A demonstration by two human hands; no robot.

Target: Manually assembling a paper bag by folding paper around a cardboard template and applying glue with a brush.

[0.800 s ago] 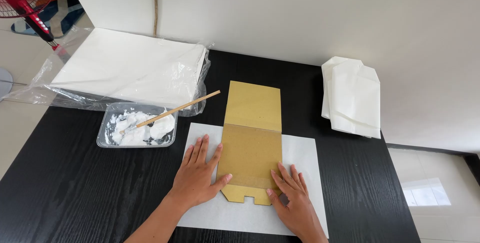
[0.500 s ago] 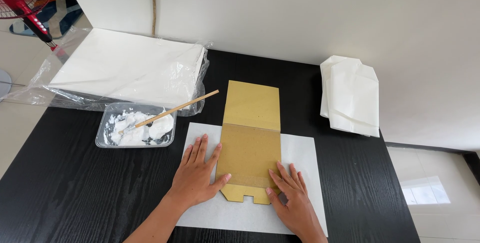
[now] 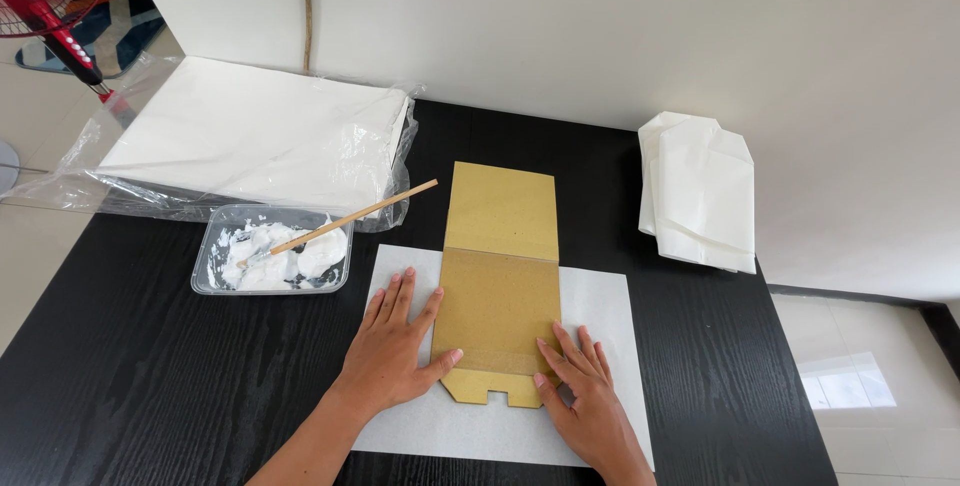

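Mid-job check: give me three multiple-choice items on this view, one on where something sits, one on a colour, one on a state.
1. Where is the clear tray of white paste?
A. left of the white sheet
B. on the folded white stack
C. under the right hand

2. What colour is the cardboard template?
A. blue
B. brown
C. white

3. How are the left hand and right hand?
A. both gripping the stick
B. both flat, palms down
C. both raised in the air

Answers: 1 A, the tray sits on the black table beside the sheet's left edge. 2 B, it is plain brown. 3 B, the fingers lie spread beside the template's lower end.
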